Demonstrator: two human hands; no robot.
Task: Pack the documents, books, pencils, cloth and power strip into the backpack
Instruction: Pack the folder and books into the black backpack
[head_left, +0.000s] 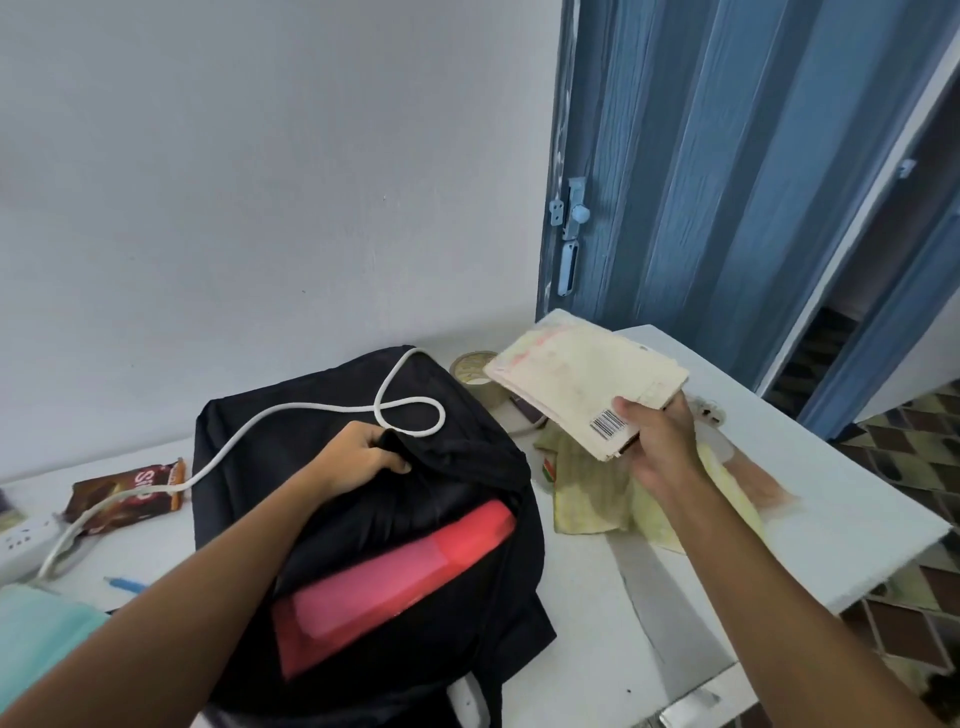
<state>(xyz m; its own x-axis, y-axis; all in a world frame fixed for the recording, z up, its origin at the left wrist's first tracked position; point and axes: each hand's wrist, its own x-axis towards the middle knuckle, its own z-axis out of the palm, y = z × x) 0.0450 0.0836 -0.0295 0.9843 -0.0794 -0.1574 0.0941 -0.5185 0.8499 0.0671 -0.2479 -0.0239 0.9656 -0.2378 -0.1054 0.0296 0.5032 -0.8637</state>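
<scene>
A black backpack (457, 613) lies on the white table (810, 509) with its top open. A red folder (395, 577) sticks out of the opening. My left hand (358, 457) grips the backpack's upper flap and holds it up. My right hand (660, 441) holds a worn cream book (582, 379), barcode facing me, in the air to the right of the bag. Under that hand lies a yellow-green cloth (592, 499). The white power strip (26, 540) rests at the far left, its cord (260, 421) looping over the backpack. A blue pencil (124, 583) lies left of the bag.
A brown snack packet (124, 493) lies by the power strip. A roll of tape (475, 371) stands behind the bag. A teal item (36, 629) sits at the bottom left corner. A blue folding door (727, 166) is behind the table's right end.
</scene>
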